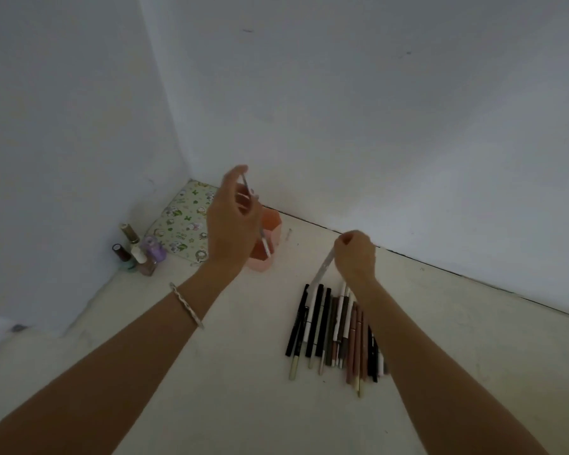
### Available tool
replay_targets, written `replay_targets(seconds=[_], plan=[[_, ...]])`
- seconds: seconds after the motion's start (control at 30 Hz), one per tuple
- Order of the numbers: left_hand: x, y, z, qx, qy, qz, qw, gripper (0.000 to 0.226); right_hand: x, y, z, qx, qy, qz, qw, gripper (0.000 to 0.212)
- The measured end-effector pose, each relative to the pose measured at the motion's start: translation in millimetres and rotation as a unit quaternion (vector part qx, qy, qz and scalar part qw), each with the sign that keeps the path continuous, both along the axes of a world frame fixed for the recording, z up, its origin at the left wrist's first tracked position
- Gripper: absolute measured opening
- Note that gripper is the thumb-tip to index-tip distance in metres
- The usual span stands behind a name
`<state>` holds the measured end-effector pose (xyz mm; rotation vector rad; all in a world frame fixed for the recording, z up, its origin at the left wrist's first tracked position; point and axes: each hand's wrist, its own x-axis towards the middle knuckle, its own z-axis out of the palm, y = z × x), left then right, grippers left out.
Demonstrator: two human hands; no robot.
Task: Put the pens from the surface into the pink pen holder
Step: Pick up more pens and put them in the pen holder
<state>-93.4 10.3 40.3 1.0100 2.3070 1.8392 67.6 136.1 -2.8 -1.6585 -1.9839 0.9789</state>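
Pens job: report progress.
Done: cannot tell; the pink pen holder's inside is hidden behind the left hand. In hand: left hand lowers a pen into the holder; right hand lifts a white pen. Left: the pile of pens on the surface.

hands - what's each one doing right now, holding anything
Left hand: closed on a pen over the pink pen holder.
Right hand: closed on a white pen.

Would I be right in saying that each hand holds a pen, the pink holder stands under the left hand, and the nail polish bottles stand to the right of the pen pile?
Not quite: the head view shows the nail polish bottles standing to the left, by the wall, beyond the left hand and the pink holder, not right of the pen pile. The rest holds: the right hand also holds a pen.
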Motion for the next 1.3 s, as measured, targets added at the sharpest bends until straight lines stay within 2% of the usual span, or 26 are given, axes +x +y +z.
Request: replay_targets(seconds=[0.1, 0.17, 0.4, 0.5, 0.6, 0.77, 0.9, 1.0, 1.13, 1.2, 1.27, 1.3], plan=[[-35, -5, 16, 0.05, 0.006, 0.086, 0.995, 0.046, -18, 8, 31, 0.023, 0.15, -0.031, 0.988, 0.015], [-48, -6, 18, 0.043, 0.01, 0.097, 0.994, 0.045, -31, 5, 47, 0.031, 0.232, -0.041, 0.971, 0.01], [-58, -3, -11, -0.077, 0.116, 0.026, 0.99, 0.039, -65, -19, 66, 0.081, 0.348, -0.028, 0.934, 0.009], [-62, -8, -22, -0.141, 0.182, -0.003, 0.973, 0.029, -73, -26, 67, 0.095, 0.357, -0.007, 0.929, 0.009], [-69, -16, -25, -0.162, 0.278, 0.025, 0.947, 0.024, -83, -31, 68, 0.119, 0.369, 0.009, 0.922, 0.008], [-77, -20, -11, -0.12, 0.189, 0.03, 0.974, 0.03, -107, -41, 52, 0.121, 0.327, 0.068, 0.935, 0.01], [-70, -16, -5, -0.101, 0.147, 0.003, 0.984, 0.029, -114, -49, 24, 0.122, 0.225, 0.147, 0.955, 0.007], [-58, -11, -2, -0.104, 0.116, -0.014, 0.988, 0.022, -110, -51, 14, 0.162, 0.137, 0.213, 0.954, 0.016], [-31, -1, 4, -0.112, 0.082, -0.069, 0.988, 0.013, -88, -43, 22, 0.202, 0.155, 0.17, 0.952, 0.026], [-8, 6, 1, -0.169, 0.096, -0.144, 0.97, 0.013, -73, -34, 27, 0.186, 0.158, 0.129, 0.961, 0.027], [20, 13, -15, -0.275, 0.133, -0.209, 0.929, 0.013, -56, -24, 28, 0.161, 0.154, 0.096, 0.97, 0.027], [34, 16, -25, -0.329, 0.121, -0.233, 0.907, 0.012, -48, -19, 28, 0.146, 0.154, 0.086, 0.973, 0.026]])
